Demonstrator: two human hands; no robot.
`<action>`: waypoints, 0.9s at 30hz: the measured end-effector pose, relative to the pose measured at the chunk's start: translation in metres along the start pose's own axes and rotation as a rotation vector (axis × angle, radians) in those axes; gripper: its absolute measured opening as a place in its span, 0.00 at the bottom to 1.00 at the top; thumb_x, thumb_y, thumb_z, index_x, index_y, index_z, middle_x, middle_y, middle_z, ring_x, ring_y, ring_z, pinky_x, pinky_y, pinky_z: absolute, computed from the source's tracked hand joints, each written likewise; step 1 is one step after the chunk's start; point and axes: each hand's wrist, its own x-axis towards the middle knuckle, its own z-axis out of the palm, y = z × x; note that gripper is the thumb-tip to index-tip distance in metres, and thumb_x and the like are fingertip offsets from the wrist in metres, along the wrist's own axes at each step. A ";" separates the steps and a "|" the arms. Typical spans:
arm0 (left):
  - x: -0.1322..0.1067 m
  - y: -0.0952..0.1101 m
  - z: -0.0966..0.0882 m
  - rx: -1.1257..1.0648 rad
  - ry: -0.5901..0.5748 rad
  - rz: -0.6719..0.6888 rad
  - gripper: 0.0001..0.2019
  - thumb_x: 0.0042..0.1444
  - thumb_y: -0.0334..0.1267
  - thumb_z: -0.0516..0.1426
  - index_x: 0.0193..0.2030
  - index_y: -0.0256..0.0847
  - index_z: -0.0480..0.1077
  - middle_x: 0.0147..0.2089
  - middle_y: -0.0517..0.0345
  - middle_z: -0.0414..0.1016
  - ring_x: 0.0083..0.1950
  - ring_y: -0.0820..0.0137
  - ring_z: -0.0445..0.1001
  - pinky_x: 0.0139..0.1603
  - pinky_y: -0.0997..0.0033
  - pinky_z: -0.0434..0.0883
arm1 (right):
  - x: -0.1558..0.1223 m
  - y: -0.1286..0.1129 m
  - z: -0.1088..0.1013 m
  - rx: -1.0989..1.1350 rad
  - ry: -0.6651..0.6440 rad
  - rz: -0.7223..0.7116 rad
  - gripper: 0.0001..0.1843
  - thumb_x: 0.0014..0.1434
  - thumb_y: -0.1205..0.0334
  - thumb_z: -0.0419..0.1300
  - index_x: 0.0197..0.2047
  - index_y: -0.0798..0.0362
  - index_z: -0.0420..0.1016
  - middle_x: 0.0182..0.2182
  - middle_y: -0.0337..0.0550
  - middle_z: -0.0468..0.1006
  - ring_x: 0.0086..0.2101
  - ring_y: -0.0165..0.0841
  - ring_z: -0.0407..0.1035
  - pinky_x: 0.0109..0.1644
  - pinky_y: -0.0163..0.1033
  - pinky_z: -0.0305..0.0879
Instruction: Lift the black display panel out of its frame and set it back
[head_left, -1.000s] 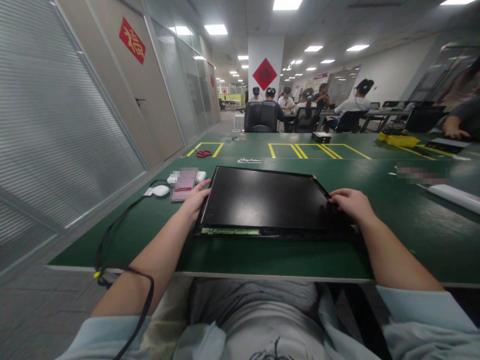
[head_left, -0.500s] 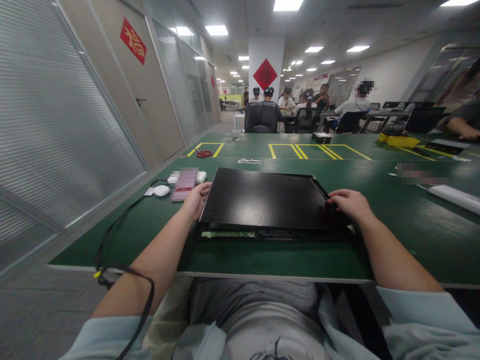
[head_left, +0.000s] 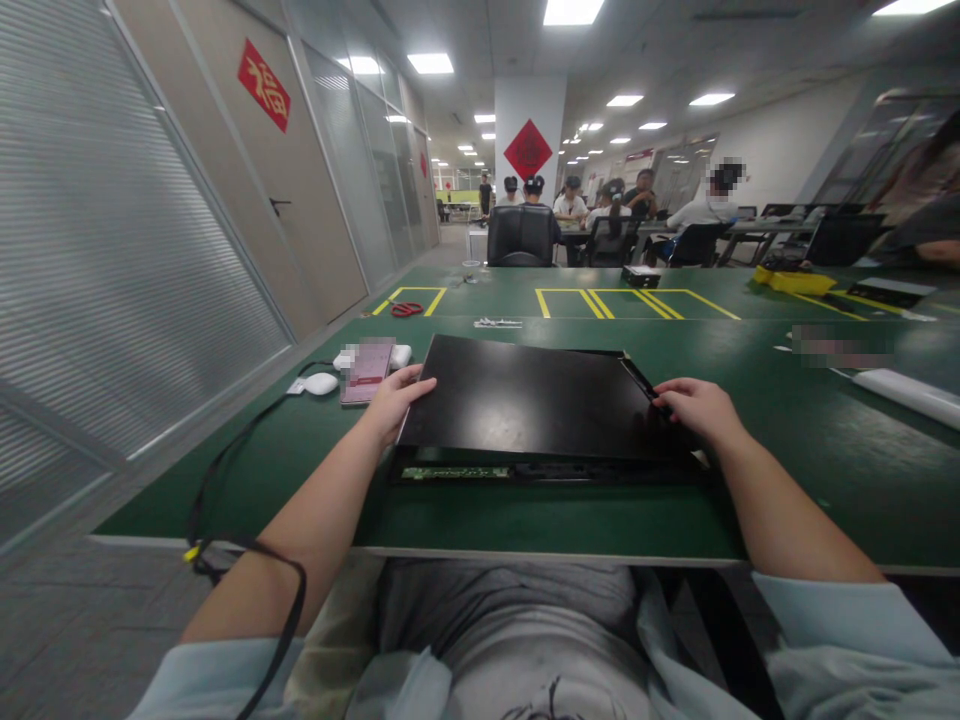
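A glossy black display panel (head_left: 517,400) lies at a slant over a black frame (head_left: 592,470) on the green table. Its near edge is raised above the frame, and a green circuit board strip (head_left: 455,472) shows below it. My left hand (head_left: 397,400) grips the panel's left edge, thumb on top and fingers partly hidden beneath. At the right side, my right hand (head_left: 694,402) pinches the dark edge of the frame with thumb and fingertips, beside the panel's right end.
Left of the panel lie a phone (head_left: 369,372), a white cable piece (head_left: 322,383) and a black strap (head_left: 225,455) running over my left forearm. Red scissors (head_left: 406,309) and small white parts (head_left: 498,323) lie farther back. A white roll (head_left: 911,392) is at right.
My left thumb has come over onto the panel's top face. The panel and my right hand look nearly unchanged.
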 end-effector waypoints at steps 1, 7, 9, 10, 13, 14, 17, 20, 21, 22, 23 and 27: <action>0.000 0.000 0.000 -0.006 0.003 -0.001 0.26 0.38 0.33 0.72 0.47 0.36 0.77 0.38 0.51 0.83 0.35 0.64 0.81 0.40 0.65 0.79 | 0.000 0.000 0.000 0.005 0.000 0.003 0.15 0.47 0.65 0.60 0.39 0.52 0.83 0.32 0.43 0.84 0.23 0.31 0.71 0.34 0.37 0.71; 0.000 -0.003 0.000 0.010 0.027 0.025 0.26 0.37 0.34 0.72 0.47 0.37 0.77 0.43 0.49 0.82 0.39 0.63 0.81 0.42 0.65 0.79 | -0.004 -0.004 -0.001 0.023 -0.004 0.035 0.15 0.48 0.65 0.60 0.39 0.52 0.83 0.32 0.43 0.84 0.23 0.31 0.71 0.35 0.38 0.71; 0.000 -0.003 0.000 0.027 0.063 0.064 0.24 0.36 0.35 0.73 0.44 0.37 0.79 0.51 0.47 0.80 0.46 0.61 0.81 0.47 0.65 0.78 | -0.005 -0.006 -0.002 0.034 -0.009 0.031 0.14 0.48 0.65 0.60 0.39 0.52 0.82 0.32 0.43 0.84 0.23 0.30 0.71 0.36 0.38 0.71; 0.000 -0.002 0.001 0.034 0.079 0.083 0.23 0.36 0.35 0.73 0.42 0.37 0.79 0.56 0.46 0.78 0.51 0.59 0.79 0.50 0.64 0.77 | -0.005 -0.006 -0.002 0.038 -0.010 0.029 0.14 0.48 0.66 0.60 0.39 0.52 0.82 0.33 0.43 0.84 0.23 0.30 0.71 0.36 0.38 0.71; -0.001 0.000 0.001 0.055 0.088 0.109 0.22 0.34 0.36 0.73 0.41 0.37 0.80 0.64 0.45 0.71 0.60 0.54 0.74 0.56 0.63 0.74 | -0.003 -0.004 -0.001 0.035 -0.006 0.040 0.14 0.49 0.65 0.60 0.39 0.52 0.82 0.33 0.43 0.84 0.23 0.30 0.70 0.37 0.39 0.71; -0.001 0.001 0.002 0.062 0.080 0.115 0.23 0.34 0.37 0.73 0.41 0.37 0.80 0.66 0.45 0.69 0.62 0.53 0.73 0.58 0.63 0.74 | -0.001 -0.002 -0.001 0.038 0.001 0.045 0.15 0.48 0.65 0.61 0.40 0.52 0.82 0.34 0.43 0.84 0.24 0.31 0.70 0.37 0.39 0.71; -0.003 0.003 0.002 0.061 0.037 0.153 0.25 0.34 0.39 0.74 0.43 0.38 0.81 0.72 0.47 0.63 0.67 0.51 0.68 0.61 0.63 0.71 | 0.006 0.006 0.002 0.078 0.049 0.046 0.16 0.48 0.62 0.62 0.42 0.51 0.82 0.35 0.45 0.83 0.28 0.34 0.72 0.37 0.40 0.70; -0.003 0.003 0.002 0.056 0.004 0.215 0.27 0.34 0.41 0.74 0.46 0.39 0.81 0.73 0.49 0.62 0.70 0.49 0.64 0.65 0.59 0.68 | 0.013 0.013 0.006 0.108 0.092 0.053 0.14 0.48 0.60 0.63 0.39 0.51 0.82 0.37 0.47 0.83 0.35 0.40 0.75 0.39 0.42 0.70; -0.003 0.002 0.002 0.059 -0.001 0.232 0.28 0.35 0.42 0.74 0.47 0.40 0.80 0.73 0.49 0.62 0.70 0.49 0.64 0.66 0.57 0.66 | 0.015 0.015 0.007 0.110 0.090 0.067 0.12 0.49 0.59 0.64 0.37 0.51 0.82 0.36 0.48 0.83 0.37 0.41 0.75 0.41 0.43 0.70; -0.003 0.002 0.002 0.065 -0.001 0.249 0.29 0.35 0.43 0.74 0.48 0.40 0.80 0.72 0.49 0.63 0.70 0.49 0.63 0.67 0.55 0.65 | 0.015 0.015 0.008 0.115 0.083 0.084 0.10 0.49 0.58 0.64 0.34 0.52 0.82 0.35 0.48 0.83 0.37 0.43 0.75 0.42 0.44 0.70; -0.003 0.001 0.002 0.071 0.001 0.262 0.29 0.35 0.43 0.74 0.48 0.40 0.80 0.72 0.49 0.63 0.70 0.49 0.63 0.67 0.54 0.65 | 0.016 0.016 0.009 0.126 0.072 0.098 0.09 0.50 0.57 0.64 0.32 0.52 0.82 0.33 0.49 0.82 0.37 0.43 0.75 0.43 0.46 0.70; -0.002 0.000 0.001 0.076 0.008 0.277 0.30 0.36 0.43 0.73 0.50 0.40 0.80 0.69 0.47 0.68 0.68 0.48 0.66 0.67 0.52 0.65 | 0.012 0.013 0.013 0.290 0.068 0.092 0.08 0.47 0.56 0.68 0.27 0.51 0.81 0.29 0.47 0.81 0.36 0.43 0.75 0.44 0.46 0.70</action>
